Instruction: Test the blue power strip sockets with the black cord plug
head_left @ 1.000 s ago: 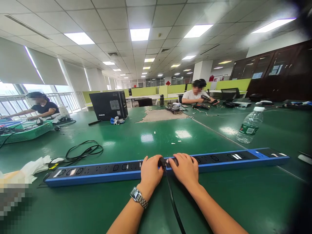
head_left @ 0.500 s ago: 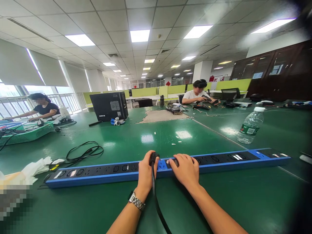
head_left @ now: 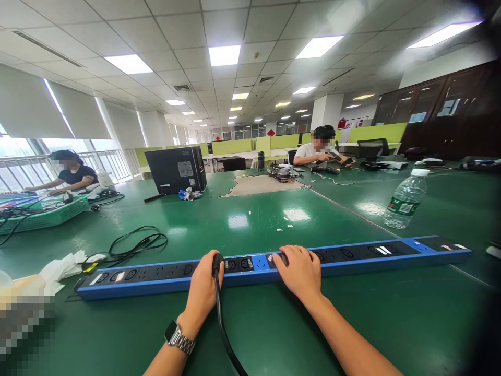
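Observation:
A long blue-and-black power strip (head_left: 364, 253) with several sockets lies across the green table. My left hand (head_left: 201, 287), a watch on its wrist, is closed round a black plug (head_left: 216, 262) over the left-middle sockets. From that plug a thick black cable (head_left: 222, 324) runs down toward me. Whether the plug touches a socket is hidden by the fingers. Right of the blue middle section, my right hand (head_left: 300, 269) is closed over the strip, thumb on its top and fingers bent over the far side.
A clear water bottle (head_left: 406, 203) stands beyond the strip's right end. Behind its left end lies a coiled black cable (head_left: 144, 243). Farther off are a black computer case (head_left: 172, 169), a green basket (head_left: 50, 215) and two people seated at the table.
My left hand has moved left along the power strip with the plug and its cable, uncovering sockets near the blue middle section. My right hand stays in place on the strip.

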Demonstrator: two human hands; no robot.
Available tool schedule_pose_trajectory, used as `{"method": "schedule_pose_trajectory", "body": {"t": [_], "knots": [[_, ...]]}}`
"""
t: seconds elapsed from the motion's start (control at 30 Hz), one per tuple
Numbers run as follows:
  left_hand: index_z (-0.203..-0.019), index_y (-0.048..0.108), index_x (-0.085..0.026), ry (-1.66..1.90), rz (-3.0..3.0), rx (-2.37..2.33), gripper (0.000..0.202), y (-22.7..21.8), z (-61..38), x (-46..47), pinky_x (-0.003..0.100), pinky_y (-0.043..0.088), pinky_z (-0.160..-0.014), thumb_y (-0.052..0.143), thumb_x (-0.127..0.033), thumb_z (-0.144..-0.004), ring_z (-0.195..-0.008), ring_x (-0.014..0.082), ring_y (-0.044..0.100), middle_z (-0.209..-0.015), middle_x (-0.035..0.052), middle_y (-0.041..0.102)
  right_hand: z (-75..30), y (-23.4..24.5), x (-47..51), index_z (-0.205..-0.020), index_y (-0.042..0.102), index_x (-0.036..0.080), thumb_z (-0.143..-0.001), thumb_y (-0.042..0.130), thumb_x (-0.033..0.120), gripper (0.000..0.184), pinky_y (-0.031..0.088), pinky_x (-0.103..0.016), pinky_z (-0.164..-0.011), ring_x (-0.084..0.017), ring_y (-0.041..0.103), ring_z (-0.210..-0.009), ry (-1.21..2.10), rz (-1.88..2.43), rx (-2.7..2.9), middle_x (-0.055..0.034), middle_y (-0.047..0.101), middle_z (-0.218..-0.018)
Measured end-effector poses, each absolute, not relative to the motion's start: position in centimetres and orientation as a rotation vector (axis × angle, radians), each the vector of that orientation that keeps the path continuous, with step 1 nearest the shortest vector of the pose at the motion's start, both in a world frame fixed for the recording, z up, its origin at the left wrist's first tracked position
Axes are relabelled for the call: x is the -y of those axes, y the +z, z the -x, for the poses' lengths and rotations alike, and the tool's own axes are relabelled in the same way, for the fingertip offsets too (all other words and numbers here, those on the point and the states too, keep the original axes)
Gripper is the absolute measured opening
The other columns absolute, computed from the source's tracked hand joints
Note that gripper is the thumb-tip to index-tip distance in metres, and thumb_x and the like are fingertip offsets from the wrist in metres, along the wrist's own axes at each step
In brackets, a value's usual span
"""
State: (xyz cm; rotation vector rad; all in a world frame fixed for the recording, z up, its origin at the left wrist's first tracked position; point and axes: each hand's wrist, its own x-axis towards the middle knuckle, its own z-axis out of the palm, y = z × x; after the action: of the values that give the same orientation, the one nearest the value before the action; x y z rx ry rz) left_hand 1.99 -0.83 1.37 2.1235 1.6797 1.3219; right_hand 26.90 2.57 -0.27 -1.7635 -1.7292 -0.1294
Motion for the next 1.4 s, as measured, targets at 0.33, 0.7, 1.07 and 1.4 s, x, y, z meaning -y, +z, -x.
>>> {"method": "schedule_pose_trajectory", "body": {"t": [0.33,0.7,1.07,1.4], "knots": [[-0.109,0.055,-0.020,1.092,-2.150,-1.603,0.029,2.5,-1.5,1.4,0.033,0.051,-0.077,0.043,-0.041,-0.093,-0.081,0.0190,0.062,-0.092,0.0061,0.067,-26.9,-0.3,-2.6,-0.101,0.070,0.021,-0.090,0.045,0.041,0.033,0.025,-0.045,-0.100,-0.025,0.054,-0.112,-0.163,1.772,1.732,-0.0073,0.070,-0.112],[-0.114,0.058,-0.017,1.140,-2.149,-1.715,0.034,2.4,-1.1,1.2,0.034,0.053,-0.077,0.045,-0.039,-0.091,-0.082,0.0214,0.066,-0.094,0.0101,0.071,-27.0,-0.2,-2.6,-0.102,0.070,0.020,-0.091,0.046,0.041,0.034,0.026,-0.044,-0.101,-0.025,0.053,-0.114,-0.129,1.781,1.742,-0.0075,0.069,-0.113],[-0.112,0.062,-0.019,1.083,-2.147,-1.782,0.034,2.4,-0.4,0.8,0.030,0.052,-0.067,0.050,-0.038,-0.087,-0.067,0.0176,0.063,-0.088,0.0055,0.072,-26.9,-0.1,-2.5,-0.100,0.069,0.021,-0.090,0.046,0.041,0.032,0.024,-0.044,-0.101,-0.025,0.053,-0.113,-0.111,1.775,1.725,-0.0065,0.070,-0.112],[-0.112,0.061,-0.020,1.103,-2.098,-1.764,0.032,2.0,-0.7,0.4,0.032,0.051,-0.075,0.051,-0.036,-0.086,-0.081,0.0197,0.064,-0.096,0.0065,0.071,-26.9,0.1,-2.4,-0.103,0.069,0.020,-0.091,0.047,0.041,0.033,0.024,-0.044,-0.102,-0.025,0.053,-0.115,-0.101,1.779,1.744,-0.0066,0.069,-0.114]]}}
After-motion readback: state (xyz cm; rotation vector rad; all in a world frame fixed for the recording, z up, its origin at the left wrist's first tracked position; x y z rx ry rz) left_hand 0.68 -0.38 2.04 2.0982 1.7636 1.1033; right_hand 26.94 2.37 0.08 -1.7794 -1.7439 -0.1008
